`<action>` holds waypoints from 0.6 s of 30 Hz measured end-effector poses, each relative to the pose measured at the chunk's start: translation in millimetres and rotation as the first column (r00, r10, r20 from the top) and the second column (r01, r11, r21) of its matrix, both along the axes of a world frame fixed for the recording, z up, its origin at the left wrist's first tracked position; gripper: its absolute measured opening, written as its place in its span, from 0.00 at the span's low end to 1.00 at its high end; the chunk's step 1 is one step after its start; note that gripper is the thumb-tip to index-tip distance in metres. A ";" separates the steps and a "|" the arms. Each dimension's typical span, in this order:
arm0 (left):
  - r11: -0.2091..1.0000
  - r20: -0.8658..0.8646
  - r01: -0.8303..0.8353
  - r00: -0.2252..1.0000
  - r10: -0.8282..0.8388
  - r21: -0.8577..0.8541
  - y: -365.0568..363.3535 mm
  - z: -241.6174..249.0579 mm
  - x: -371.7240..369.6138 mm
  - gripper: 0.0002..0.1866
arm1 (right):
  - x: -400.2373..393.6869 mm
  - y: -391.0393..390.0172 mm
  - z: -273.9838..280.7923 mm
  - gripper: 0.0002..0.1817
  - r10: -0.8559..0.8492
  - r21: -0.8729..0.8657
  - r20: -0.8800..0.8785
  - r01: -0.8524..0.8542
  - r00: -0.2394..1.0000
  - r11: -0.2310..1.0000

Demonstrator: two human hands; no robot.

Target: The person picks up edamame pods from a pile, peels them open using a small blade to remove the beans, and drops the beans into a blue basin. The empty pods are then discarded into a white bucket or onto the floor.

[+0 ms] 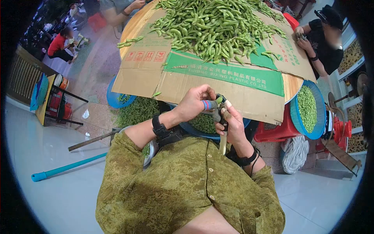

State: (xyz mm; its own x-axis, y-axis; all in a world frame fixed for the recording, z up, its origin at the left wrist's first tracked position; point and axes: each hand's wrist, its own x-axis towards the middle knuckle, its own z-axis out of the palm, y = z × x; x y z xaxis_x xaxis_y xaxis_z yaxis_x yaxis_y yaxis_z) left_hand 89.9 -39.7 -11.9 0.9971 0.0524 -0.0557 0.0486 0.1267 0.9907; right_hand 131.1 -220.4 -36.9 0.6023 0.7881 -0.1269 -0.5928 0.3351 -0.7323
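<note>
Between my two hands, above the cardboard's front edge, is a small green pod. My left hand is closed on it, with a blue and red striped wrap on one digit. A dark tool with a pale handle is gripped in my right hand, its upper end beside the pod. Past the hands, a large heap of green pods lies on the flattened cardboard. Directly below my hands, a blue basket holds green beans, partly hidden by my forearms.
At the right are a blue basket of shelled beans, a red stool and a white sack. A person sits by the table's right edge. More pods lie at left, near a teal pole.
</note>
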 end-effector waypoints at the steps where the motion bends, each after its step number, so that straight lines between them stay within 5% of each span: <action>1: 1.000 -0.001 0.000 1.000 0.000 -0.002 -0.3 0.9 -0.1 0.09 | -0.1 0.0 -0.2 0.16 -0.002 -0.009 -0.001 0.002 1.000 1.000; 10: 0.995 0.145 -0.003 0.989 -0.012 0.103 0.1 1.5 -3.3 0.11 | 1.2 -0.3 0.6 0.14 -0.037 -0.088 0.081 0.044 0.996 0.995; 13: 0.999 0.075 0.037 0.997 -0.035 -0.024 2.6 4.1 0.5 0.12 | 3.5 0.8 0.7 0.14 -0.057 -0.092 0.125 0.069 0.991 0.993; 18: 0.832 -0.026 0.070 0.995 -0.101 -0.551 -1.8 -3.9 6.2 0.12 | 4.8 -0.1 3.3 0.13 -0.058 -0.002 0.103 0.059 0.993 0.998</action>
State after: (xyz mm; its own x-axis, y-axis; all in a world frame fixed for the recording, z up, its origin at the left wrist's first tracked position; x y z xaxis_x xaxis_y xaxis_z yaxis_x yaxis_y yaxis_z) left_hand 96.1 -41.5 -15.8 0.9910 -0.0877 -0.1015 0.1341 0.6414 0.7554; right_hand 135.8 -220.5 -33.7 0.6573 0.7508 -0.0658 -0.4936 0.3629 -0.7904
